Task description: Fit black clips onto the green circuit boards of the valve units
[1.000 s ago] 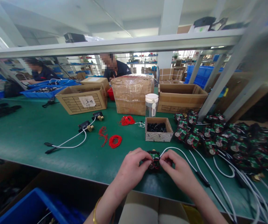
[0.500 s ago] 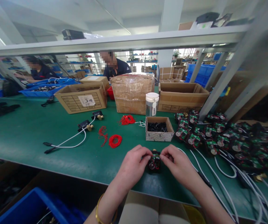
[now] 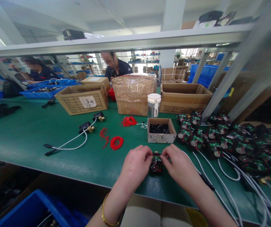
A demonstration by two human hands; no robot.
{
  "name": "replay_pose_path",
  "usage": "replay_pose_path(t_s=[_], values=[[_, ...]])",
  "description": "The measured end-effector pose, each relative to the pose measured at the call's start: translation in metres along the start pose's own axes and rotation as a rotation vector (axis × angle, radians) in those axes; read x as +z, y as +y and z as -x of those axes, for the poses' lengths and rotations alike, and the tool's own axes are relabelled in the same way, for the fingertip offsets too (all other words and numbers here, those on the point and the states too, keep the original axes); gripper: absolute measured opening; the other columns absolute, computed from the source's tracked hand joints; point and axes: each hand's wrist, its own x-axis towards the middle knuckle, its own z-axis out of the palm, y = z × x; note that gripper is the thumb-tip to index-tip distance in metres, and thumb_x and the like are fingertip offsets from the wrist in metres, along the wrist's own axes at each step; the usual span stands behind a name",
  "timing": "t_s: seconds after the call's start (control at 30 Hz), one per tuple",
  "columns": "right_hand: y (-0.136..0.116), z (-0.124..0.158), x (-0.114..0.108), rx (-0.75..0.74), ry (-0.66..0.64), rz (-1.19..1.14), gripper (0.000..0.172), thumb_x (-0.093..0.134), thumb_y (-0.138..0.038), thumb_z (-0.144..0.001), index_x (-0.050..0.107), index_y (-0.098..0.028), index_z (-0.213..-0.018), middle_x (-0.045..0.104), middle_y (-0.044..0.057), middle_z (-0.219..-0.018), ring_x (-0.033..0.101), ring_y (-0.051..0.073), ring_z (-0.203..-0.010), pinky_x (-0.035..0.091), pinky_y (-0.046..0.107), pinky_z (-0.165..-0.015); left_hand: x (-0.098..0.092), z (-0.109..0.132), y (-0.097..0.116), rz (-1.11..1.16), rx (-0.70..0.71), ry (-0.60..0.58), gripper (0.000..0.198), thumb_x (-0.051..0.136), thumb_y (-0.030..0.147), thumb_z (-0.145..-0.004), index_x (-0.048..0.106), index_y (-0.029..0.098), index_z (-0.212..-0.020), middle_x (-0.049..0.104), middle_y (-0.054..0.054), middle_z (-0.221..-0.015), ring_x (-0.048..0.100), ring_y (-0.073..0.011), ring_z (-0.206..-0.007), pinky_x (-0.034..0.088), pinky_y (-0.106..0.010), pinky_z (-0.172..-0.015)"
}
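Observation:
A small black housing with a green circuit board (image 3: 157, 164), red wires and a round clear part lies on the green bench top in front of me. At its upper left corner, my left hand (image 3: 138, 162) pinches with thumb and forefinger. My right hand (image 3: 175, 159) does the same at the upper right corner. Between the fingertips runs a dark edge along the top of the housing; whether it is a separate strip I cannot tell. A bit of brass shows behind it. Just beyond my hands stands a small carton (image 3: 161, 138) of black parts.
Many similar circuit-board units (image 3: 217, 148) with white cables crowd the right side. Red wire coils (image 3: 116, 142) and two finished-looking black units with brass fittings (image 3: 87, 127) lie to the left. Cartons (image 3: 135, 96) and a lidded cup (image 3: 153, 105) stand behind. Two people sit across.
Both hands have shifted slightly up toward the top edge of the housing, and a dark edge now shows more plainly between the fingertips. The housing stays in place.

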Motion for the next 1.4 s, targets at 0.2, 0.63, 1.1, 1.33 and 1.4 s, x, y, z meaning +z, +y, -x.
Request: replay_pose_path(t_s=[0.2,0.63,1.1,1.33,1.4], values=[[-0.005,0.002,0.001,-0.05,0.028,0.128,0.014,0.064,-0.008,-0.095,0.059,-0.019,-0.088,0.056,0.004,-0.09,0.056,0.024,-0.084,0.042,0.036,-0.074,0.002,-0.002,0.005,-0.081,-0.011,0.031,0.015,0.063,0.01,-0.089,0.069,0.021,-0.082,0.068,-0.001,-0.083,0.063,-0.0174,-0.077,0.043,-0.029,-0.071],[-0.01,-0.002,0.004,-0.121,0.054,0.213,0.018,0.07,-0.004,-0.092,0.059,-0.019,-0.088,0.053,0.004,-0.092,0.054,0.025,-0.085,0.043,0.037,-0.074,0.006,-0.003,-0.001,0.036,-0.117,0.019,0.017,0.065,0.007,-0.084,0.061,0.021,-0.078,0.065,0.001,-0.079,0.06,-0.0151,-0.073,0.041,-0.026,-0.068],[-0.001,0.002,0.012,-0.021,0.077,-0.117,0.014,0.059,-0.01,-0.096,0.057,-0.02,-0.088,0.054,0.002,-0.092,0.055,0.022,-0.084,0.042,0.034,-0.073,0.006,-0.006,-0.008,0.261,-0.182,-0.02,0.01,0.066,0.017,-0.085,0.062,0.022,-0.077,0.067,0.002,-0.075,0.063,-0.0157,-0.072,0.044,-0.026,-0.067],[0.008,0.009,0.008,0.022,0.193,-0.278,0.017,0.049,-0.026,-0.103,0.062,-0.021,-0.091,0.058,0.003,-0.09,0.057,0.022,-0.081,0.043,0.032,-0.07,0.009,-0.01,-0.005,0.218,-0.2,0.013,0.011,0.066,0.014,-0.083,0.062,0.021,-0.076,0.066,0.002,-0.073,0.062,-0.0156,-0.072,0.044,-0.026,-0.067],[0.013,0.014,0.011,0.07,0.233,-0.307,0.019,0.049,-0.03,-0.103,0.063,-0.021,-0.093,0.06,0.004,-0.089,0.058,0.022,-0.08,0.043,0.032,-0.069,0.01,-0.01,-0.006,0.212,-0.19,0.024,0.012,0.066,0.013,-0.084,0.063,0.021,-0.076,0.066,0.002,-0.074,0.062,-0.0154,-0.072,0.045,-0.027,-0.067]])
